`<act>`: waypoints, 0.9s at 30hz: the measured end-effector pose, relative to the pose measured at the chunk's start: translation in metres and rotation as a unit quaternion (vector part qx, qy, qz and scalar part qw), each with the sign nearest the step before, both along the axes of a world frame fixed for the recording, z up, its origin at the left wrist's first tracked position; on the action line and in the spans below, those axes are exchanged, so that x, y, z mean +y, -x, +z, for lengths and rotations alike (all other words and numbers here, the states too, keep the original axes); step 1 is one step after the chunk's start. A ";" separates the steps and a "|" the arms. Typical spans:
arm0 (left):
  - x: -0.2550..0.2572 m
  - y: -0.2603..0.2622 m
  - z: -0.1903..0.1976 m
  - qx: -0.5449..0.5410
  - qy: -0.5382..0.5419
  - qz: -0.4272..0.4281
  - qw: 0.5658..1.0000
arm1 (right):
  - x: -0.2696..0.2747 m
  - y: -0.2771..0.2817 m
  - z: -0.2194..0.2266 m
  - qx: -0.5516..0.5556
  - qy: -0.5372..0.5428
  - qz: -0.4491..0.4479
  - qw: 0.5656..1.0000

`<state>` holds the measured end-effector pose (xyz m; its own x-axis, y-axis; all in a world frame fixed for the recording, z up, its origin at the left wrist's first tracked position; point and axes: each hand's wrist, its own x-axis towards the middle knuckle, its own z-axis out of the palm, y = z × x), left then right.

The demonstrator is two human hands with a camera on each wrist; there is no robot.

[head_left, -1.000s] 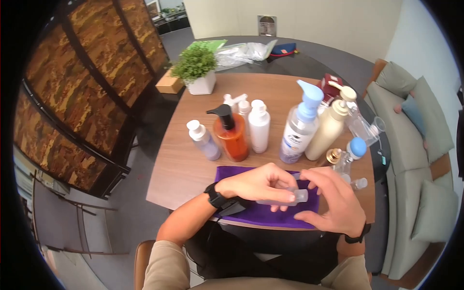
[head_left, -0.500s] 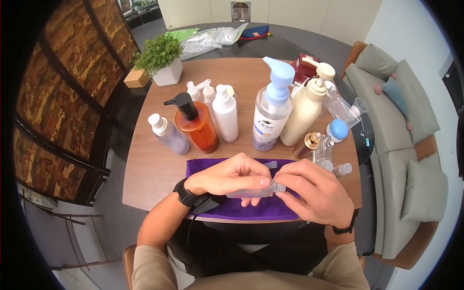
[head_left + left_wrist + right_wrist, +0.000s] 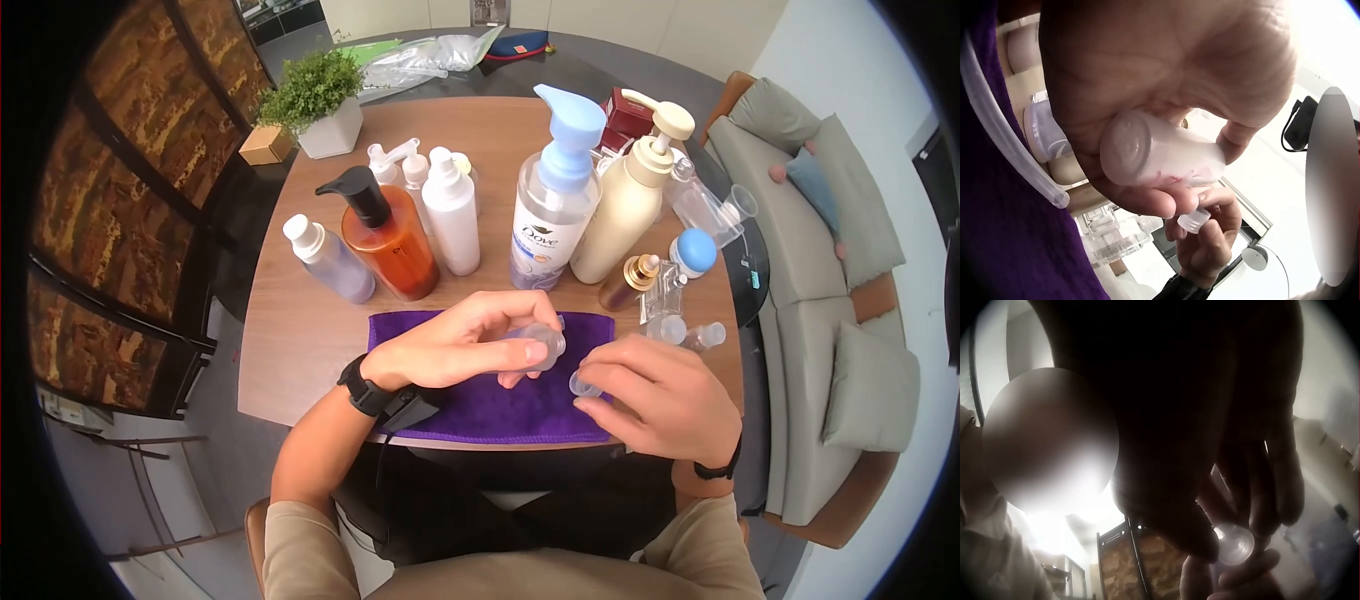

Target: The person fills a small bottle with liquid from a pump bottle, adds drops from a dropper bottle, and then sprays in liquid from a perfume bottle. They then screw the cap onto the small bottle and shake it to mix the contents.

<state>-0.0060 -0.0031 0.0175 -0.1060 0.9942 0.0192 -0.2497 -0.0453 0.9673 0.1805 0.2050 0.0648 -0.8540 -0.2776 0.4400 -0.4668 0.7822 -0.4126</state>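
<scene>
My left hand [image 3: 450,345] grips a small translucent bottle [image 3: 545,346] above a purple cloth [image 3: 480,412]; in the left wrist view the bottle [image 3: 1160,153] lies across the fingers, a faint pink mark on its side. Just right of it, my right hand [image 3: 665,395] pinches a small clear cap [image 3: 583,384], held apart from the bottle. The left wrist view shows that cap [image 3: 1194,220] between fingertips. A translucent tube [image 3: 1010,134] lies on the cloth there.
Behind the cloth stand an orange pump bottle [image 3: 392,240], a white bottle [image 3: 452,215], a Dove bottle [image 3: 550,215] and a cream pump bottle [image 3: 625,215]. Small clear containers [image 3: 705,336] and a blue-lidded jar [image 3: 693,252] are at the right. A potted plant [image 3: 330,125] stands at the back left.
My right hand first closed on the bottle's end, then moved right with the cap, which has come off the bottle. The bottle's end has tilted toward the head camera. The head view has shifted.
</scene>
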 end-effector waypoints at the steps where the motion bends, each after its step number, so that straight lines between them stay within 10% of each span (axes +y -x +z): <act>1: 0.000 0.001 0.000 0.003 0.002 0.000 1.000 | 0.000 -0.003 -0.001 -0.022 -0.006 0.010 1.000; 27: 0.001 0.001 -0.007 0.007 0.070 0.010 0.997 | 0.030 -0.053 -0.022 -0.160 -0.178 -0.155 0.958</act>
<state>-0.0070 -0.0026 0.0110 -0.1255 0.9851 -0.1178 -0.2369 0.0856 0.9678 0.2331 0.2348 0.0428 -0.9952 -0.0735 0.0654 -0.0840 0.9807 -0.1763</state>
